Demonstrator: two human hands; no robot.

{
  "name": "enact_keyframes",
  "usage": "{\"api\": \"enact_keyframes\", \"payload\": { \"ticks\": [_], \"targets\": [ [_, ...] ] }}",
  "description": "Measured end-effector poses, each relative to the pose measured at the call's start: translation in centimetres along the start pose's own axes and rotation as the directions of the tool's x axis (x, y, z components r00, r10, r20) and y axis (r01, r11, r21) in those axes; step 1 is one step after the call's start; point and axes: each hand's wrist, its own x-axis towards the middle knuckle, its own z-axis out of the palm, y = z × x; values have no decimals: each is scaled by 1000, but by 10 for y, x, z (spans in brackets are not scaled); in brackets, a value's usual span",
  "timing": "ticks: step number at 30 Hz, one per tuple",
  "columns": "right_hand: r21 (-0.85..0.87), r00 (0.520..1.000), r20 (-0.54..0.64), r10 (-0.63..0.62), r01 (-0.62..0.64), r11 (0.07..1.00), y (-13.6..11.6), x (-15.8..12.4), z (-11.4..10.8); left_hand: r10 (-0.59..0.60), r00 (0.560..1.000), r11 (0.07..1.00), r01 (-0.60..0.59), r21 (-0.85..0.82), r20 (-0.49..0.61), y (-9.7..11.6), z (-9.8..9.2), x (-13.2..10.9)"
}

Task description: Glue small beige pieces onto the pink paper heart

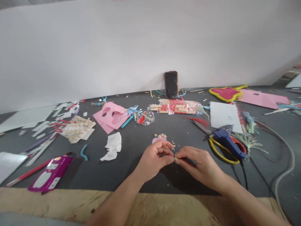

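1. Pinching a tiny pale piece [176, 159], the fingertips of both hands meet at it; it sits right between them, too small to make out its shape.
2. The left hand [154, 158] has its thumb and fingers closed on the piece from one side, and the right hand [202, 161] nips it from the other.
3. The step in hand looks like fine fingertip work on this single piece; the next move calls for a light, steady pinch and a clear view past the thumbs.
4. Just beyond the fingertips lie loose pale bits [173, 145]; beyond the left fingers, partly hidden, is a pink-and-blue piece [155, 140] with more such bits at its far edge.
5. Farther out, a blue glue gun [227, 142] lies right of the fingers, a crumpled white tissue [114, 146] left of them, and wrapped sticks [177, 107] well beyond.
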Motion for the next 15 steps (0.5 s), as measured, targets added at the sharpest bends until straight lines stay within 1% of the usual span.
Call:
{"api": "enact_keyframes", "payload": {
  "ticks": [4, 11, 15],
  "targets": [
    [-1, 1000, -4, -4, 4, 1000, 0, 0, 0, 4, 1000, 1000, -4, -25, 5, -1, 0, 0],
    [17, 998, -20, 58, -58, 998, 0, -1, -1, -28, 999, 996, 29, -89, 15, 0, -1, -1],
    [7, 999, -12, 36, -36, 999, -1, 0, -1, -31, 999, 994, 33, -100, 21, 0, -1, 0]
  ]
}}
